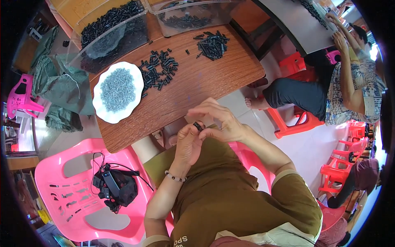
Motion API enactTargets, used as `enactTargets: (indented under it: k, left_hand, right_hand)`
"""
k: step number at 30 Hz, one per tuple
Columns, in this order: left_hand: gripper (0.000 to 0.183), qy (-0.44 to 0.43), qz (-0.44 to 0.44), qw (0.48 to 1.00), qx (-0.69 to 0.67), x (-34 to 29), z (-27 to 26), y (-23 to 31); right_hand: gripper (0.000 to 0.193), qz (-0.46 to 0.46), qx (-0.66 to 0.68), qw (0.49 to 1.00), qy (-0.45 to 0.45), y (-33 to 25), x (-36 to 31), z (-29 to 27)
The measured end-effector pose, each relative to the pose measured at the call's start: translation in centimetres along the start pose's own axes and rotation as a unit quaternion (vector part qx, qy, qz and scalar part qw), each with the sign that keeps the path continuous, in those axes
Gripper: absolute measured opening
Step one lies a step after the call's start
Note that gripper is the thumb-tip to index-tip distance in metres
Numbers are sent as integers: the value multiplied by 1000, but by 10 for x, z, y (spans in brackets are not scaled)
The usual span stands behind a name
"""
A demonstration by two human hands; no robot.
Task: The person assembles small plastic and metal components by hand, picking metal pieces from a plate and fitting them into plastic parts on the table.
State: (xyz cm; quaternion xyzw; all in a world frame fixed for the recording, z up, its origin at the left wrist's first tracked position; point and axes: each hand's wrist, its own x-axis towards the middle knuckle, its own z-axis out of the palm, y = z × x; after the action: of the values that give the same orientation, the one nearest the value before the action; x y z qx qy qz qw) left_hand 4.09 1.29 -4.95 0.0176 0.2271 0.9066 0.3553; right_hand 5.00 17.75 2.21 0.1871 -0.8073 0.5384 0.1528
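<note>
Above my lap, near the table's front edge, my left hand [189,145] pinches a small black cylindrical part [198,126] between thumb and fingers. My right hand [225,124] curves around the same part from the right, its thumb against it and its upper fingers arched over. On the brown table [185,92], a white scalloped plate [138,91] holds many small clear-silver pieces [118,89]. Beside it lies a loose heap of short black cylinders [158,71]. Farther right is a pile of longer black pieces [212,45].
Two clear bins [138,39] of black parts stand at the table's back. A pink chair [78,164] at left carries a black device with cables [115,185]. At right, a co-worker [349,86] sits at another table [306,35]; red stools [294,123] stand nearby.
</note>
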Motion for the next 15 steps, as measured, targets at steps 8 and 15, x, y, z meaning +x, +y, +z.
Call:
enactTargets:
  k: [8,15]
  left_hand:
    - [15,26,-17,999,-14,-1,6,-3]
    - [23,6,-11,1000,19,-2,4,-4]
  right_hand:
    - [41,-18,32,999,-36,8,-6,4]
    - [33,-15,37,999,-19,3,-7,6]
